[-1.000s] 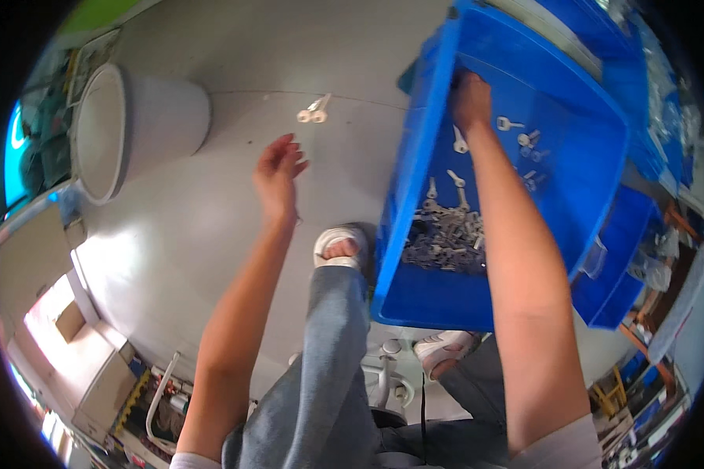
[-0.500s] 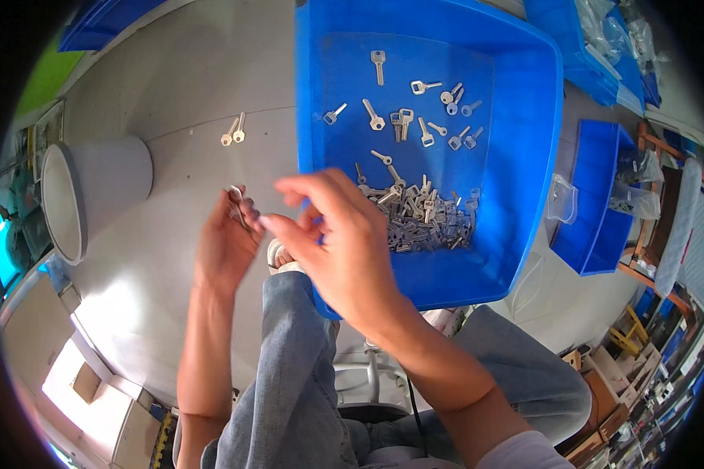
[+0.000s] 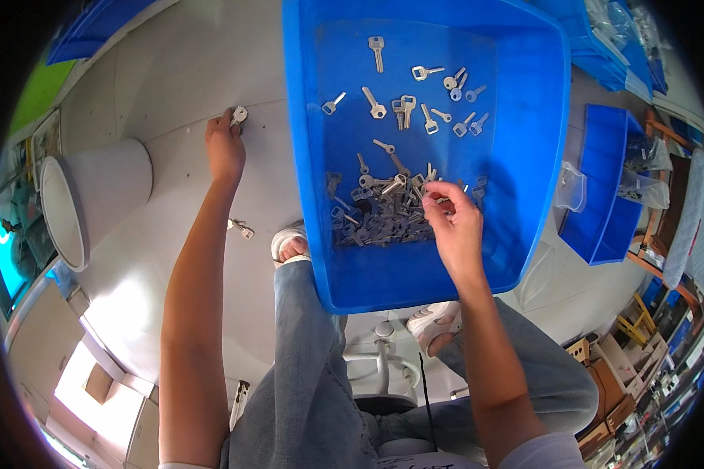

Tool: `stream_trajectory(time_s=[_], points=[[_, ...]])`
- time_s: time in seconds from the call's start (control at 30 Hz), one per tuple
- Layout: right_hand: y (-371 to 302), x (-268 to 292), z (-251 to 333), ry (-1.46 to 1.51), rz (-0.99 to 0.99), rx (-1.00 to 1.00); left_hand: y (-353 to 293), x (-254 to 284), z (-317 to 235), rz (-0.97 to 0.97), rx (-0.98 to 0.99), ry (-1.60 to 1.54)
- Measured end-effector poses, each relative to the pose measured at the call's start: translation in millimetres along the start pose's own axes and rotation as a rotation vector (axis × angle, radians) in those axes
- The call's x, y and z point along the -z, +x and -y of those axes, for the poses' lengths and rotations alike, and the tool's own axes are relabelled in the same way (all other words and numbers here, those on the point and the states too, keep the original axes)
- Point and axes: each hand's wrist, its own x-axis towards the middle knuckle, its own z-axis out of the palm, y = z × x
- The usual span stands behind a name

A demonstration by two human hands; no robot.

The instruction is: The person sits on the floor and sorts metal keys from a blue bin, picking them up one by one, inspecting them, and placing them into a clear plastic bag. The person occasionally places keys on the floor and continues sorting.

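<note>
My left hand [image 3: 225, 147] reaches far out over the grey floor, left of a large blue bin [image 3: 426, 299]. Its fingers are closed on metal keys [image 3: 239, 116] whose heads poke out at the fingertips. More keys [image 3: 241, 228] lie on the floor beside my left forearm. Inside the bin, my right hand [image 3: 455, 227] hovers at the pile of keys [image 3: 383, 223], thumb and forefinger curled together in a pinch; whatever is between them is too small to make out. Several loose keys, one of them a long key [image 3: 376, 55], are spread over the bin's far part.
A white round bucket [image 3: 94, 199] lies on its side at the left. Right of the bin sits a smaller blue crate [image 3: 600, 187] with clear plastic bags [image 3: 645, 187]. My sandalled foot [image 3: 292, 244] is by the bin's near left corner; a stool base [image 3: 383, 352] stands between my legs.
My hands have parted: the left went forward to where two keys lay on the floor, the right moved right into the bin over the pile. Keys near my left forearm now show.
</note>
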Motion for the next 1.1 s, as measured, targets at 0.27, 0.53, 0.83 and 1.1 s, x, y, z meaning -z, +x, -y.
stream_trajectory(time_s=[0.27,0.53,0.83,1.1], points=[[-2.4,-3.1,-4.1,-0.046,0.007,-0.021,-32.1,11.0,-0.7,0.222,-0.043,-0.102],[54.4,-28.2,-10.3,-0.121,-0.112,0.06,-25.4,7.2,-4.3,0.091,-0.226,0.038],[124.2,-63.8,-11.8,-0.588,-0.262,0.17,-102.0,66.7,52.6,-0.151,0.267,-0.136],[141.0,-60.3,-25.2,-0.588,-0.237,0.193,-216.8,65.2,76.0,-0.024,0.579,-0.269]])
